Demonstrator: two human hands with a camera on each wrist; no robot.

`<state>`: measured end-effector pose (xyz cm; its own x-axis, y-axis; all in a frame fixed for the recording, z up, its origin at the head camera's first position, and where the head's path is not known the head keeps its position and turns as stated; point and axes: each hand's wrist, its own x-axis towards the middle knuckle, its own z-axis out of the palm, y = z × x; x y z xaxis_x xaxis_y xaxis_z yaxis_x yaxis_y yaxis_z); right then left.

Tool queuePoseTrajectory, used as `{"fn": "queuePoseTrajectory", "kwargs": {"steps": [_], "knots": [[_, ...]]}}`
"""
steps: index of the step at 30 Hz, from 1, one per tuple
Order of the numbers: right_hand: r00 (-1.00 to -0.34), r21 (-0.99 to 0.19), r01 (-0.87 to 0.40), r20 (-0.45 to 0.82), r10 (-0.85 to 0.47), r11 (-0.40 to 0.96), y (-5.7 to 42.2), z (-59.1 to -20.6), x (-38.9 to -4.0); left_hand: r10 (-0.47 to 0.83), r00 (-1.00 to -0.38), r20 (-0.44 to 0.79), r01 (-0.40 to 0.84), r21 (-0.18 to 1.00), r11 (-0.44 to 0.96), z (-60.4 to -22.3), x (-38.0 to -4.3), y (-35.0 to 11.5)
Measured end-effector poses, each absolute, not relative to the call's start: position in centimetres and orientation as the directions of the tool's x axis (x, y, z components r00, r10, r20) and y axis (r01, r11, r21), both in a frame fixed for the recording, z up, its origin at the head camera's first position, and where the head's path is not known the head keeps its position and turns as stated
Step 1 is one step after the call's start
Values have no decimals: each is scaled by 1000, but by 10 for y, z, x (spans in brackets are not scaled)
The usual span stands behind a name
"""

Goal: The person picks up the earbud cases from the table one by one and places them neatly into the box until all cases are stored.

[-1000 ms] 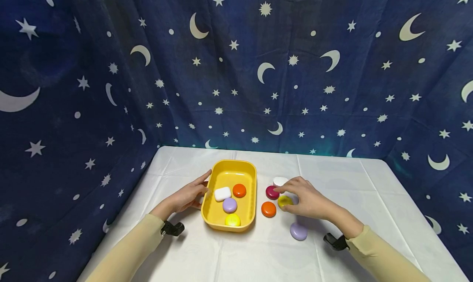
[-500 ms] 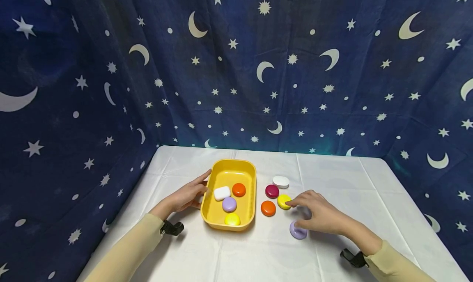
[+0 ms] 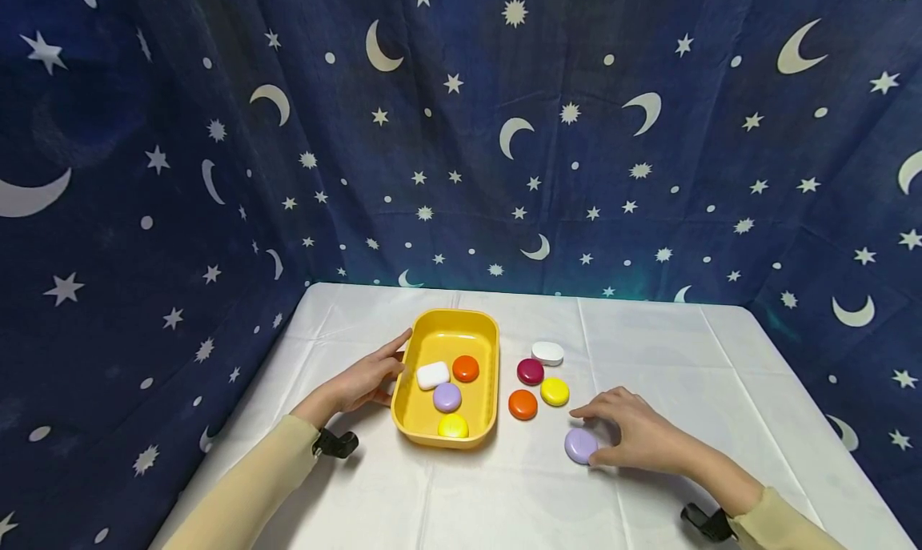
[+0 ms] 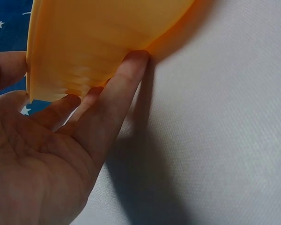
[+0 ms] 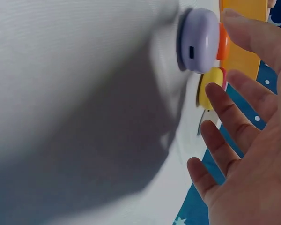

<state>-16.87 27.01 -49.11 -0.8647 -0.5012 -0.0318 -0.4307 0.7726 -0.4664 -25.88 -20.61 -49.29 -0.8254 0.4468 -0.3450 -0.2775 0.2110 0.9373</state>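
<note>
A person's right hand (image 3: 641, 438), thumb and fingers parted wide, hovers beside a round lavender piece (image 3: 579, 447) lying flat on the table (image 3: 663, 350), a dark slot (image 5: 191, 52) in its side facing the right wrist camera. The left hand (image 3: 358, 382), fingers extended, touches the left wall of a yellow tray (image 3: 450, 334), its long axis running near to far, angled slightly right.
</note>
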Motion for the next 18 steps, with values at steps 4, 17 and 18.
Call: {"fn": "queuePoseTrajectory", "kwargs": {"steps": [4, 17, 18], "knots": [[-865, -488, -411, -57, -498, 770, 272, -496, -167, 446, -826, -344, -275, 937, 215, -493, -259, -206], [-872, -514, -374, -89, -481, 772, 269, -503, -163, 448, -825, -343, -273, 938, 216, -493, -259, -205], [-873, -516, -371, -90, -480, 772, 269, -504, -163, 448, -825, -343, -273, 937, 216, -493, -259, -205]]}}
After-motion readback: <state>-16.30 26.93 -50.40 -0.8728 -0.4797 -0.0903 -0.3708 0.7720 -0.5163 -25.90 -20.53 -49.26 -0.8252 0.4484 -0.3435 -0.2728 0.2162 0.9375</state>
